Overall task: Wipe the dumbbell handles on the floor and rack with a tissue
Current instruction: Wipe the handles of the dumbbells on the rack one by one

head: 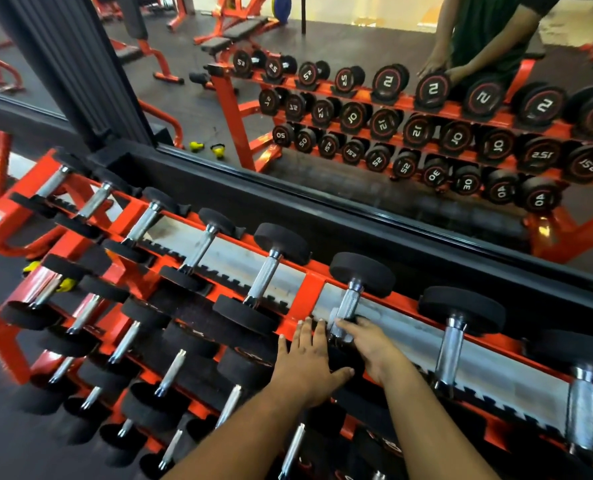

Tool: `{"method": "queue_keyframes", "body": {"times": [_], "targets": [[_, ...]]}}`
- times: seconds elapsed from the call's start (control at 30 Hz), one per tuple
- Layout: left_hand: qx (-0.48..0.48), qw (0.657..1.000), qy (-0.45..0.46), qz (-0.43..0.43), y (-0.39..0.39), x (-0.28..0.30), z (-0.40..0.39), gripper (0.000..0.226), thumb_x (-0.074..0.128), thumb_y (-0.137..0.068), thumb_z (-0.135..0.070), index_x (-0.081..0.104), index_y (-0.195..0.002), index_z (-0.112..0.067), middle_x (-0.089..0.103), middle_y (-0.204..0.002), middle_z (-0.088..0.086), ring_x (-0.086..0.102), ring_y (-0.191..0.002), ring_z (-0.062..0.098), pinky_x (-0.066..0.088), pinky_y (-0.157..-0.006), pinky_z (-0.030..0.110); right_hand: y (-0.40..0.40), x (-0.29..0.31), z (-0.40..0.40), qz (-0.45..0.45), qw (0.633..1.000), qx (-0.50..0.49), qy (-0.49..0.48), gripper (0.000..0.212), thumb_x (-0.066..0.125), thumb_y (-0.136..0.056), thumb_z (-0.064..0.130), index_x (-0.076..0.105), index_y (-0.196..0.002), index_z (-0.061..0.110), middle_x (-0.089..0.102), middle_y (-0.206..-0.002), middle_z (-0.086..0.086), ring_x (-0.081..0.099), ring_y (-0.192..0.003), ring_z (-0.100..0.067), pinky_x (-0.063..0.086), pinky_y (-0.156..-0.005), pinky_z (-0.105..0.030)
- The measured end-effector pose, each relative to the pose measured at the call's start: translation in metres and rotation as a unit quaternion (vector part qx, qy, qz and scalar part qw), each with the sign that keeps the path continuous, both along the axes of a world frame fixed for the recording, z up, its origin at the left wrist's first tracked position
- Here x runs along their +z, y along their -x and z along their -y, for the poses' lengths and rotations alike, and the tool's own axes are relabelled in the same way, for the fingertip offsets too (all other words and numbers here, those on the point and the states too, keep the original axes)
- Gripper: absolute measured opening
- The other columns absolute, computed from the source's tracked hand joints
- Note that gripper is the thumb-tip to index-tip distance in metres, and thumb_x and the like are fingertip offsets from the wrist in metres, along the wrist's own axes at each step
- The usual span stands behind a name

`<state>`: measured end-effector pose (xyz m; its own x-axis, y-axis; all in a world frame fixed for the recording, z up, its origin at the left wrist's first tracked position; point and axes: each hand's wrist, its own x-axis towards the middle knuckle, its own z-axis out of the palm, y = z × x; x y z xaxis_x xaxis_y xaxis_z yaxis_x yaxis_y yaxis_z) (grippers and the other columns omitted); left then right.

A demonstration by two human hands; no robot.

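chrome handle (350, 301) gripped through tissue (336, 323) by right hand (374, 344) (left hand (305, 365) flat, fingers straight).

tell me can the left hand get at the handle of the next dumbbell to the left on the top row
Probably yes. The left hand rests flat on a dumbbell's near head, and the next handle lies bare just beyond it with nothing across it.
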<state>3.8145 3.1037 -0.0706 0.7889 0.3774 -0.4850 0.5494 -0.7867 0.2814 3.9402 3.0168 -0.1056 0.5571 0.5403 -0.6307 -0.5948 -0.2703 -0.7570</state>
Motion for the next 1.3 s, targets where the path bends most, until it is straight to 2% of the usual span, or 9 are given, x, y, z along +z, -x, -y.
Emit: {"method": "queue_keyframes", "body": {"times": [0.37, 0.43, 0.53, 0.7, 0.77, 0.9, 1.1, 1.23, 1.3], "targets": [[0.003, 1.000, 0.016, 0.008, 0.000, -0.001, -0.003, 0.106, 0.041, -0.091, -0.076, -0.014, -0.160, -0.017, -0.015, -0.168, 0.010, -0.017, -0.155, 0.022, -0.008, -0.123, 0.054, -0.004, 0.006, 0.027, 0.179, 0.977, -0.093, 0.074, 0.017, 0.060, -0.096, 0.010, 0.074, -0.101, 0.019, 0.076, -0.099, 0.001, 0.070, -0.099, -0.024, 0.053, -0.097, -0.048], [0.001, 1.000, 0.018, 0.010, 0.000, -0.001, -0.003, 0.106, 0.041, -0.091, -0.075, -0.015, -0.160, -0.017, -0.016, -0.168, 0.010, -0.017, -0.155, 0.022, -0.008, -0.123, 0.054, -0.008, 0.019, 0.020, 0.417, 0.896, -0.064, 0.137, 0.028, 0.058, -0.098, 0.013, 0.071, -0.120, 0.024, 0.068, -0.105, 0.014, 0.066, -0.099, -0.013, 0.053, -0.087, -0.034], [0.004, 1.000, 0.019, 0.011, 0.000, 0.000, -0.002, 0.106, 0.041, -0.091, -0.075, -0.015, -0.159, -0.017, -0.015, -0.168, 0.010, -0.017, -0.155, 0.022, -0.007, -0.124, 0.054, -0.019, 0.013, 0.011, 0.683, 0.695, 0.144, 0.170, 0.048, 0.058, -0.095, 0.006, 0.058, -0.141, 0.020, 0.067, -0.126, 0.004, 0.065, -0.111, -0.014, 0.053, -0.094, -0.032], [-0.005, 1.000, 0.013, 0.012, 0.000, -0.001, -0.003, 0.104, 0.041, -0.092, -0.073, -0.014, -0.160, -0.016, -0.013, -0.169, 0.010, -0.017, -0.155, 0.022, -0.006, -0.124, 0.055, -0.029, -0.011, 0.025, 0.792, 0.422, 0.408, 0.168, 0.055, 0.060, -0.086, 0.022, 0.057, -0.141, 0.019, 0.057, -0.144, -0.002, 0.048, -0.139, -0.020, 0.035, -0.116, -0.050], [-0.003, 1.000, 0.012, 0.014, 0.000, -0.002, -0.003, 0.104, 0.041, -0.092, -0.074, -0.013, -0.160, -0.017, -0.012, -0.169, 0.011, -0.016, -0.155, 0.023, -0.006, -0.123, 0.054, -0.036, -0.003, 0.028, 0.801, 0.370, 0.447, 0.148, 0.062, 0.068, -0.081, 0.022, 0.056, -0.142, 0.018, 0.056, -0.145, -0.003, 0.048, -0.139, -0.022, 0.039, -0.112, -0.057], [0.001, 1.000, 0.014, 0.020, 0.002, -0.002, -0.002, 0.104, 0.040, -0.091, -0.076, -0.012, -0.160, -0.017, -0.012, -0.169, 0.010, -0.016, -0.155, 0.022, -0.007, -0.122, 0.054, -0.038, 0.007, 0.013, 0.773, 0.412, 0.388, 0.288, 0.070, 0.053, -0.094, 0.018, 0.025, -0.158, 0.012, 0.026, -0.164, -0.011, 0.021, -0.153, -0.028, 0.018, -0.123, -0.053], [0.005, 1.000, 0.014, 0.026, 0.000, -0.006, -0.002, 0.105, 0.043, -0.090, -0.075, -0.009, -0.161, -0.017, -0.009, -0.169, 0.010, -0.013, -0.155, 0.022, -0.005, -0.123, 0.055, -0.031, 0.004, 0.032, 0.721, 0.440, 0.519, 0.132, 0.058, 0.046, -0.097, 0.018, 0.035, -0.155, 0.023, 0.033, -0.161, 0.003, 0.023, -0.152, -0.017, 0.010, -0.124, -0.049], [0.004, 1.000, 0.009, 0.023, 0.001, -0.004, 0.000, 0.106, 0.044, -0.090, -0.075, -0.008, -0.161, -0.015, -0.010, -0.169, 0.010, -0.012, -0.156, 0.022, -0.003, -0.124, 0.054, -0.043, 0.012, 0.040, 0.740, 0.411, 0.495, 0.195, 0.067, 0.024, -0.092, 0.014, 0.028, -0.158, 0.024, 0.026, -0.165, 0.001, 0.022, -0.152, -0.017, 0.019, -0.121, -0.056], [0.008, 1.000, 0.006, 0.029, 0.001, -0.003, 0.000, 0.107, 0.046, -0.090, -0.075, -0.007, -0.161, -0.016, -0.009, -0.169, 0.010, -0.011, -0.156, 0.023, -0.002, -0.123, 0.053, -0.036, 0.015, 0.033, 0.733, 0.443, 0.448, 0.257, 0.070, 0.026, -0.091, 0.011, 0.020, -0.160, 0.021, 0.018, -0.167, -0.001, 0.016, -0.154, -0.019, 0.014, -0.122, -0.056]]}}
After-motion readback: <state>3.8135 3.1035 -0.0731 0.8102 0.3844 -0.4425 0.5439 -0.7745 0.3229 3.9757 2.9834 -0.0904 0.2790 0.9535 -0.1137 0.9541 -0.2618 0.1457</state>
